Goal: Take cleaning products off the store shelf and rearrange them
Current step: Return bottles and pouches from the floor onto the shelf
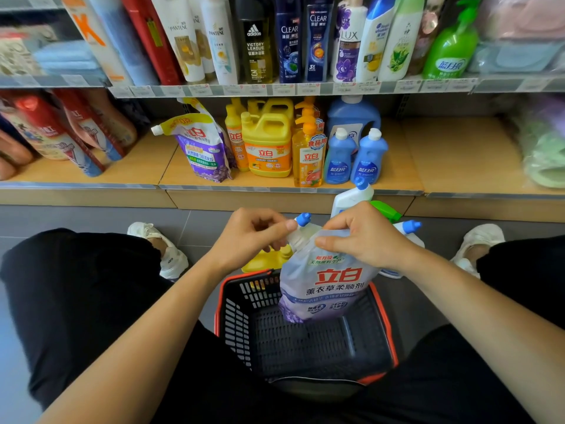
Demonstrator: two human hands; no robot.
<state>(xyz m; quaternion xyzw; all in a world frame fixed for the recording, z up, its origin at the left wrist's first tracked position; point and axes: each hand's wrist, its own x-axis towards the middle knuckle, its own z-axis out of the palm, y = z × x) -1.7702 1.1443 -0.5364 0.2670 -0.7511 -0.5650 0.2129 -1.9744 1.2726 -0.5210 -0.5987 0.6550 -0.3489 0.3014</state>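
The softener refill pouch (324,286) hangs upright over the black shopping basket (220,304), its bottom edge dipping just inside the rim. It seems to be going in or coming out, but I cannot tell which. The left hand (253,237) pinches the spout corner with curled fingers, and the right hand (367,237) pinches the opposite top edge. This two-point hold likely keeps the floppy bag from sagging. Behind it on the floor stand a yellow jug (266,260) and white blue-capped bottles (351,198), probably taken off the lower shelf (458,154), where a similar purple pouch (201,148) leans.
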